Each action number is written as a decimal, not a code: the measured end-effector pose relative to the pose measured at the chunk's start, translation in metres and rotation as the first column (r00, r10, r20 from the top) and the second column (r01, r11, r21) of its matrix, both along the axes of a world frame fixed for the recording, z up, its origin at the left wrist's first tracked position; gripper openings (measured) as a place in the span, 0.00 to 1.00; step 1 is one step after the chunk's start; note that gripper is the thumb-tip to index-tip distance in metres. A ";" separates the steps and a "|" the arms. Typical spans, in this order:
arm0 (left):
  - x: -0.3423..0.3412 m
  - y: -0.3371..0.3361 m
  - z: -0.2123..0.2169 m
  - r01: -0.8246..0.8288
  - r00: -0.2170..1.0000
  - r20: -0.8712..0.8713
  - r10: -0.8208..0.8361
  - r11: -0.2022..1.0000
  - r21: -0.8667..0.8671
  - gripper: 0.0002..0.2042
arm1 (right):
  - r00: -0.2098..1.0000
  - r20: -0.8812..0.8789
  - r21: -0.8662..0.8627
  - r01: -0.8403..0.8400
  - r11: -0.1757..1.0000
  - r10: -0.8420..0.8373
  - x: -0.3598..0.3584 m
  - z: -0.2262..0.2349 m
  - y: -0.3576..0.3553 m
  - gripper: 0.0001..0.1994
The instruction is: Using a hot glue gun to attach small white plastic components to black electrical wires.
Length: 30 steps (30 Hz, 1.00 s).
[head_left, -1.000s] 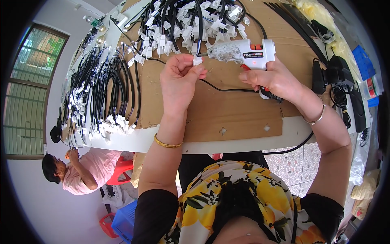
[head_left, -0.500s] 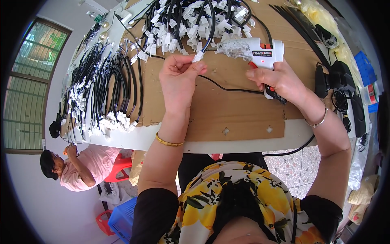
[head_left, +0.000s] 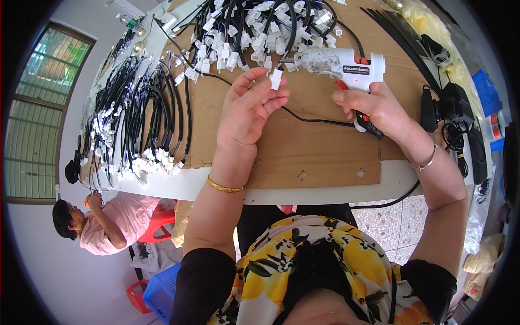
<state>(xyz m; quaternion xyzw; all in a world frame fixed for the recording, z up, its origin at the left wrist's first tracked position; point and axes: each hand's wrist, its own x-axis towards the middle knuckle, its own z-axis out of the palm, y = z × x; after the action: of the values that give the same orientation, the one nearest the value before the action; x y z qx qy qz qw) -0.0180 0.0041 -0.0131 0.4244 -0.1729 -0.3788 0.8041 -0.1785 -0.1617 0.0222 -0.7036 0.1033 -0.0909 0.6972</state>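
Observation:
Between the fingers of my left hand [head_left: 252, 103] is a white plastic connector [head_left: 275, 79], joined to a black cable that runs up into the pile. My left palm is turned partly up. My right hand [head_left: 374, 108] is wrapped round the handle of a white hot glue gun [head_left: 358, 73] with a red trigger. The gun points left, and its nozzle [head_left: 290, 60] is close beside the upper end of the connector; whether they touch I cannot tell. Beyond both hands lies a heap of black cables with white connectors [head_left: 260, 38].
Brown cardboard [head_left: 319, 151] covers the table. To the left lie more black cables [head_left: 157, 108] with white connectors. On the right are black adapters [head_left: 455, 103] and long black tubes [head_left: 401, 43]. A person in pink [head_left: 119, 225] sits at the far left by a blue crate [head_left: 162, 292].
My left hand has turned, its palm opening upward, and the connector has shifted slightly right and now hangs downward. The glue gun has moved a little to the right.

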 end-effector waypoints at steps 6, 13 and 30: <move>-0.006 0.000 0.002 0.089 0.996 -0.007 -0.090 0.993 -0.083 0.14 | 0.999 0.025 0.025 0.041 0.999 -0.042 -0.002 0.000 0.002 0.09; -0.008 -0.003 0.004 0.046 0.996 0.085 -0.041 0.997 -0.058 0.13 | 0.999 0.037 -0.001 0.019 1.000 -0.019 -0.006 0.001 -0.001 0.08; -0.012 -0.007 0.007 -0.382 0.714 0.641 0.281 0.924 0.021 0.16 | 0.999 0.018 -0.030 -0.032 0.999 0.033 0.000 -0.004 0.002 0.07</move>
<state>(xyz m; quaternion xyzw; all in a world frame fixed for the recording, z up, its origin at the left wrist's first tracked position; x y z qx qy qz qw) -0.0305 -0.0029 -0.0065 0.6101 -0.3218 -0.0770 0.7200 -0.1783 -0.1593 0.0185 -0.7145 0.0839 -0.0878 0.6890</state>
